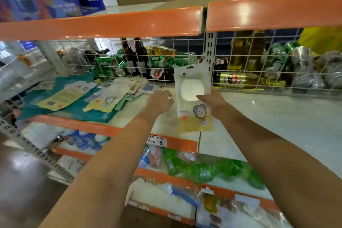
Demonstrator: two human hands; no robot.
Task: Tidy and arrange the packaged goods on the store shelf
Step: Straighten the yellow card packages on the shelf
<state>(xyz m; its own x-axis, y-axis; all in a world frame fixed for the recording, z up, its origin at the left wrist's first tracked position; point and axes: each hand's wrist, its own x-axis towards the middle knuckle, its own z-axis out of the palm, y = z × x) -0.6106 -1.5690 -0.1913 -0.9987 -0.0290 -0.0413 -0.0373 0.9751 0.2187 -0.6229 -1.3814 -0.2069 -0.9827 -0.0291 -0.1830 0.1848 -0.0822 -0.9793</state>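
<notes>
A flat white and yellow packet [192, 98] with a round white window stands upright over the white shelf [268, 116]. My right hand [212, 102] pinches its right edge. My left hand [161, 101] hovers just left of the packet with fingers loosely curled, holding nothing; whether its fingertips touch the packet is unclear. A loose pile of similar flat packets [111, 94] lies on the shelf's left part, on top of teal bags [55, 98].
A white wire grid [249, 65] backs the shelf, with bottles and green cans [162, 61] behind it. An orange shelf rail [111, 24] runs overhead. Lower shelves hold green packs [203, 170] and bagged goods. A handwritten price tag [156, 140] sits on the front edge.
</notes>
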